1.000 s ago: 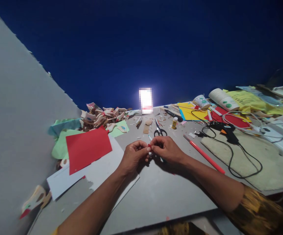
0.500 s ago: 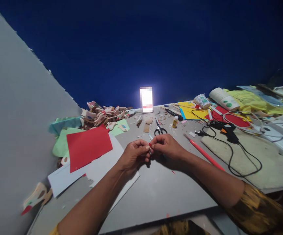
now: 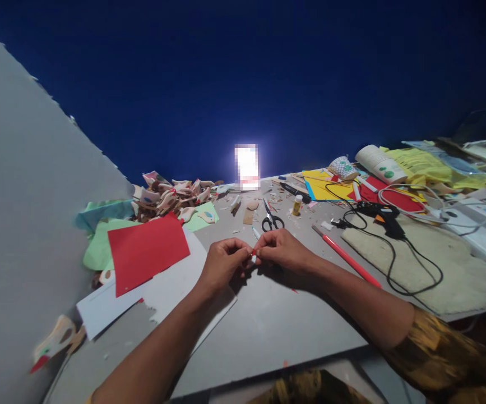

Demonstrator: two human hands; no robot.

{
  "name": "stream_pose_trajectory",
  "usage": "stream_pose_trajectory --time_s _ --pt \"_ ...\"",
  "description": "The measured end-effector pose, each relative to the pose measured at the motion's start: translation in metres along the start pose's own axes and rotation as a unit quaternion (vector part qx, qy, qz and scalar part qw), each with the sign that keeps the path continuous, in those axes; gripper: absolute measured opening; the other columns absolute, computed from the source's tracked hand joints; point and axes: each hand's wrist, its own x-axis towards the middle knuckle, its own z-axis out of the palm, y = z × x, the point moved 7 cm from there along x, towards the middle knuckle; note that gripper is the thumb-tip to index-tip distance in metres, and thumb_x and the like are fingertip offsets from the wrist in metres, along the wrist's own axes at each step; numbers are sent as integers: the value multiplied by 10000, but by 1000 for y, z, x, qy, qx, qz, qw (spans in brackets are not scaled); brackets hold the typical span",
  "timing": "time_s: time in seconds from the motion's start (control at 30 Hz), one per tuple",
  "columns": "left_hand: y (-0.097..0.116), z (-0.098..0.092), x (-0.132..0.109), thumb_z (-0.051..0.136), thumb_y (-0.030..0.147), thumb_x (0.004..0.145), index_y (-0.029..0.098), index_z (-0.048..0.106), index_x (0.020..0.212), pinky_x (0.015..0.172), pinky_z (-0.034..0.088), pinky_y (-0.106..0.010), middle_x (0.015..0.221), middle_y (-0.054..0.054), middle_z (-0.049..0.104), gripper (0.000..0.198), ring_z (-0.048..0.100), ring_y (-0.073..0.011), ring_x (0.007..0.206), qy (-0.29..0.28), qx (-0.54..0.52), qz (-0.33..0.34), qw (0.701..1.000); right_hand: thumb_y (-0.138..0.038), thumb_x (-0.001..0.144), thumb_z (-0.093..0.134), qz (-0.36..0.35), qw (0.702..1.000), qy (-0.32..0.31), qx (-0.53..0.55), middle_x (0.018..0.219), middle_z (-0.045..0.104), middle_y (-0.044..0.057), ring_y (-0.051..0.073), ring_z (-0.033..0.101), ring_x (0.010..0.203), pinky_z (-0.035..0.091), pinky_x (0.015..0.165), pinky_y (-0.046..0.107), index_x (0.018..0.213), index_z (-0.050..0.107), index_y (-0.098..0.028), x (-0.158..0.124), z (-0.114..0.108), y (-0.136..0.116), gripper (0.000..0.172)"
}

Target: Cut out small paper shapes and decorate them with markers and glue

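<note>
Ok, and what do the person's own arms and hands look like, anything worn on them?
The left hand and right hand are ungloved. The right sleeve ends near the elbow, with a blotchy mustard-yellow and dark pattern. Only a yellowish sliver of the left sleeve shows, too little to tell its pattern.

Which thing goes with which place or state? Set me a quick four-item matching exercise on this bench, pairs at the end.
1. Scissors
2. Glue gun
3. Red sheet
4. Small red piece

A. At the left, partly over white paper
B. At the fingertips of the left hand and right hand
C. Beyond the hands, blades pointing away
D. At the right, black and orange

Pairs: 1-C, 2-D, 3-A, 4-B
</note>
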Motion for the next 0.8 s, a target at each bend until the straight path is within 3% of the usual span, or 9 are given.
stream_pose_trajectory --time_s 0.23,0.37,0.53,0.8 --pt "-1 6 -6 789 253 694 154 667 695 379 400 -211 536 -4 626 157 482 -89 381 -12 -61 -53 997 -232 695 660 -15 1000 -24 -14 594 660 36 110 515 487 377 439 212 727 734 -141 2 -4 -8 121" --pt "2 9 -8 791 234 683 151 672 702 387 413 -210 529 -5 632 147 483 -86 381 -6 -66 -42 997 -291 765 680 -33 998 -30 -36 606 655 51 115 522 504 378 456 224 679 706 -141 1 -4 -10 175" --pt "0 9 -7 767 202 688 150 642 660 383 403 -192 539 -18 653 139 476 -75 375 8 -71 -34 997 -263 747 722 -27 1000 -12 -5 539 588 9 106 496 475 337 445 217 670 666 -145 0 -1 -1 152" --pt "1 7 -7 756 300 759 131 679 751 410 457 -194 652 -69 716 185 550 -93 440 -27 -67 -22 997 -226 732 688 -19 1000 -11 11 516 572 -4 93 474 453 311 431 211 640 645 -153 0 -1 -1 125"
